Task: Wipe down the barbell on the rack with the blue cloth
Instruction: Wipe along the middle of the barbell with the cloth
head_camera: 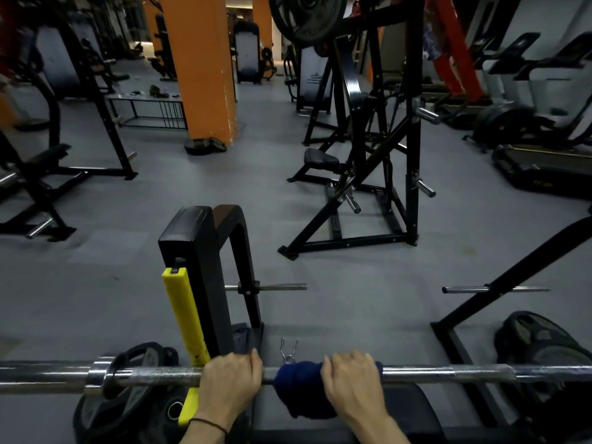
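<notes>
A long steel barbell (448,373) lies level across the bottom of the view, resting on a black rack upright (198,283) with a yellow guard strip (182,315). My left hand (232,378) grips the bare bar just right of the upright. A dark blue cloth (298,382) is wrapped around the bar beside it, part of it hanging below. My right hand (352,382) grips the cloth and the bar through it. Both hands curl over the bar from above.
A bench pad (410,408) sits below the bar. Weight plates lie on the floor at lower left (134,408) and lower right (541,344). A spring collar clip (289,350) lies behind the bar. Black machines, an orange pillar (205,65) and grey floor fill the room.
</notes>
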Demonstrator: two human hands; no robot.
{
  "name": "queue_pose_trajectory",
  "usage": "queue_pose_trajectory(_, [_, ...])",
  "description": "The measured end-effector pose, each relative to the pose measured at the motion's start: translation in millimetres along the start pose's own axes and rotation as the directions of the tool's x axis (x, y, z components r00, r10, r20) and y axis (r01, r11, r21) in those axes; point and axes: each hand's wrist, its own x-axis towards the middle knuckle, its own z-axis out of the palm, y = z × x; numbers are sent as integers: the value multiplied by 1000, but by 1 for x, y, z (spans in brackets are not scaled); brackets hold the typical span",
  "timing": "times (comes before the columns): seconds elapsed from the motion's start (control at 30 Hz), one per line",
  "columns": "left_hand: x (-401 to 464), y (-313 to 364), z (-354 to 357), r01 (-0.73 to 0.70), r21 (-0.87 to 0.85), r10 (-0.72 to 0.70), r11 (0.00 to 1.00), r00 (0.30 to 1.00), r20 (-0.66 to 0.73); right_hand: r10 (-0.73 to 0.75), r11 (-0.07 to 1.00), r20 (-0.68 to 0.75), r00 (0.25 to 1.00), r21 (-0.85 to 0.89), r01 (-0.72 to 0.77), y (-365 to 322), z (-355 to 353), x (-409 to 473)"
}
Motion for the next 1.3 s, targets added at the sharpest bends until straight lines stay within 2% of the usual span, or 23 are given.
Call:
queue_pose_trajectory(0.13, [5, 1, -5, 7, 24, -6, 1000, 1000, -6, -111, 993, 60, 992, -32, 113, -79, -2, 21])
queue_pose_trajectory(0.23, [6, 1, -12, -10, 39, 11, 999, 1000, -20, -123, 992, 79, 989, 31, 121, -95, -3, 29])
queue_pose_trajectory(0.37, [5, -2, -12, -54, 54, 56, 997, 998, -35, -157, 987, 61, 986, 35, 156, -55, -1, 22])
queue_pose_trajectory(0.53, [6, 0, -9, -38, 35, 39, 999, 999, -32, -119, 993, 49, 992, 8, 118, 25, 1, 7])
queue_pose_trajectory(0.6, [5, 1, -5, 9, 18, -9, 1000, 1000, -10, -82, 997, 58, 995, 9, 81, 40, -4, 3])
queue_pose_trajectory(0.73, [3, 3, 6, 75, -9, -75, 997, 997, 4, -110, 993, 27, 994, -47, 111, -17, -10, 16])
queue_pose_trajectory(0.83, [4, 3, 0, 73, -7, -73, 997, 997, 22, -109, 994, 63, 992, 2, 109, -77, -1, 23])
queue_pose_trajectory(0.9, [5, 3, -4, 51, 22, -52, 998, 999, 10, -87, 995, 84, 993, 53, 83, -90, 3, 24])
queue_pose_trajectory(1.0, [6, -2, -11, 43, -10, -42, 999, 996, 84, -108, 989, 38, 993, 105, 103, -67, 0, 20])
queue_pose_trajectory(1.13, [3, -4, -20, -40, 30, 35, 999, 986, 163, -105, 994, -20, 994, 41, 106, 7, -15, 10])
queue_pose_trajectory(1.17, [3, -5, -20, -10, 17, 6, 1000, 983, 184, -110, 993, -27, 994, 36, 111, 28, -17, 6])
queue_pose_trajectory(1.3, [3, -1, -23, -14, 34, 8, 999, 986, 164, -112, 994, 10, 994, 2, 112, 65, -20, -6])
